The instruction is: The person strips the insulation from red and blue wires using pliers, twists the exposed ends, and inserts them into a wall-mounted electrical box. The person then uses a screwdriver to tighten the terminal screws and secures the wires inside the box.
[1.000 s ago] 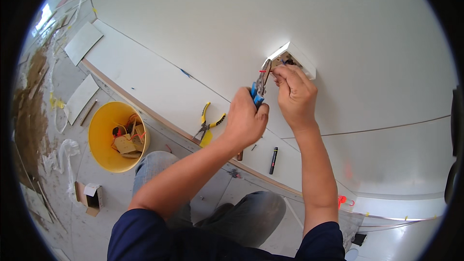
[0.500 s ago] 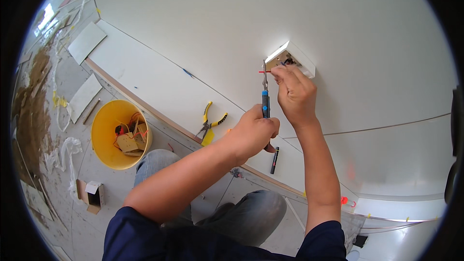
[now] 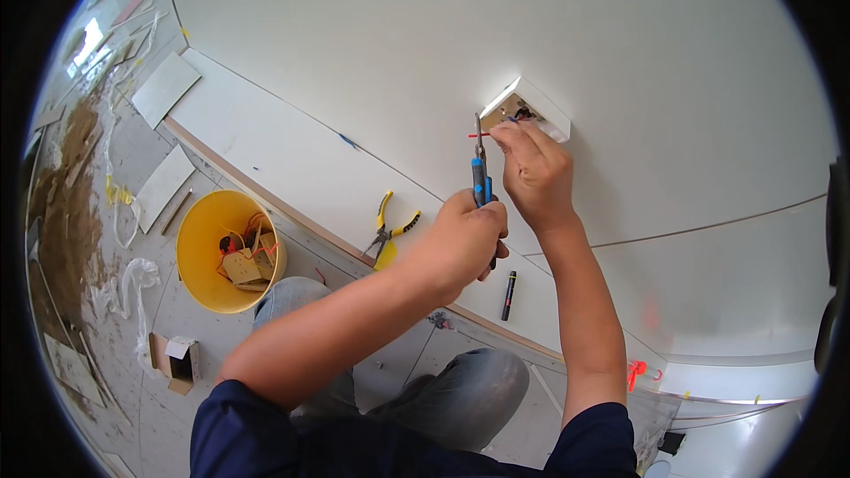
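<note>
My left hand is closed around the handles of pliers with blue and black grips, their jaws pointing up and away from me. At the jaws lies a short red wire, crossing them. My right hand pinches this wire close beside the jaws. Just behind my right fingers, a white square box stands out from a pale panel, with dark wires and metal parts inside. My fingers hide part of its opening and the far end of the red wire.
Yellow-handled pliers and a black marker lie on a white ledge. A yellow bucket with scraps and wires stands at left, near a small opened carton. Loose boards and plastic litter the floor farther left.
The pliers have turned slightly in my left hand, and their handles now look farther apart. Both hands remain at the box with the red wire; the whole view has shifted a little.
</note>
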Demonstrator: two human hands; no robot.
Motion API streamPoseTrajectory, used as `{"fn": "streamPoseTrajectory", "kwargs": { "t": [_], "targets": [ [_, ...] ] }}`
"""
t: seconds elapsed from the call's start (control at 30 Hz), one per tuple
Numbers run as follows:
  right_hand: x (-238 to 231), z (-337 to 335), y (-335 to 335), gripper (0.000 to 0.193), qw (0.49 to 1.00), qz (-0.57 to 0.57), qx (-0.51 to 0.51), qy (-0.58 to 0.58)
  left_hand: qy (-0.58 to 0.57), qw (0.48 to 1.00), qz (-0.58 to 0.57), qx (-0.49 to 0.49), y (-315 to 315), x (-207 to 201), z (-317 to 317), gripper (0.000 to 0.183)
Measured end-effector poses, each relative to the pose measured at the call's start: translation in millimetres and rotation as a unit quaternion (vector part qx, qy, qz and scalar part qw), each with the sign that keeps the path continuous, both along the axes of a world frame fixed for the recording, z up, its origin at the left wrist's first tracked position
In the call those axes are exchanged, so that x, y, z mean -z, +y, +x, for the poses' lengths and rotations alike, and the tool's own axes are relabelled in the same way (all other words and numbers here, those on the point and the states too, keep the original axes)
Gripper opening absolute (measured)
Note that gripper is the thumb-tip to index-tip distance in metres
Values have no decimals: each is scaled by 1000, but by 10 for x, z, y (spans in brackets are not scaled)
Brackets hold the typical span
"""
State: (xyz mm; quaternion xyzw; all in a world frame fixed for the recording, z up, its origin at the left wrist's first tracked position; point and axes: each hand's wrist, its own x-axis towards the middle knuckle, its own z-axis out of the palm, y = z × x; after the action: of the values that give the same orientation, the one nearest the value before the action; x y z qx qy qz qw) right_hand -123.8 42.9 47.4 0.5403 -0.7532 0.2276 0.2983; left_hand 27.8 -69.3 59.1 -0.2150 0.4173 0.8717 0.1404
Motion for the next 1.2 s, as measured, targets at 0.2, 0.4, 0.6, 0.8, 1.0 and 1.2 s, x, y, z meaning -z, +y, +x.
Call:
{"fn": "streamPoseTrajectory", "kwargs": {
  "t": [0.2, 0.4, 0.6, 0.8, 1.0, 1.2],
  "targets": [
    [-14, 0, 38, 24, 1000, 3, -2, 6, 10, 998, -5, -62, 356, 170, -117, 18],
    [-8, -10, 21, 26, 1000, 8, -12, 9, -14, 995, 71, -62, 251, 140, -150, 14],
    [-53, 22, 22, 23, 1000, 12, 10, -5, 36, 994, -19, -100, 276, 356, -135, 18],
    [-69, 35, -24, 22, 1000, 0, 12, -6, 123, 940, -287, -136, 293, 753, -233, 24],
    [-15, 4, 30, 22, 1000, 10, 16, 4, 62, 987, -123, -78, 345, 518, -298, 22],
    [-15, 17, -11, 20, 1000, 20, 21, 11, 103, 990, 29, -96, 296, 656, -275, 11]
  ]
}}
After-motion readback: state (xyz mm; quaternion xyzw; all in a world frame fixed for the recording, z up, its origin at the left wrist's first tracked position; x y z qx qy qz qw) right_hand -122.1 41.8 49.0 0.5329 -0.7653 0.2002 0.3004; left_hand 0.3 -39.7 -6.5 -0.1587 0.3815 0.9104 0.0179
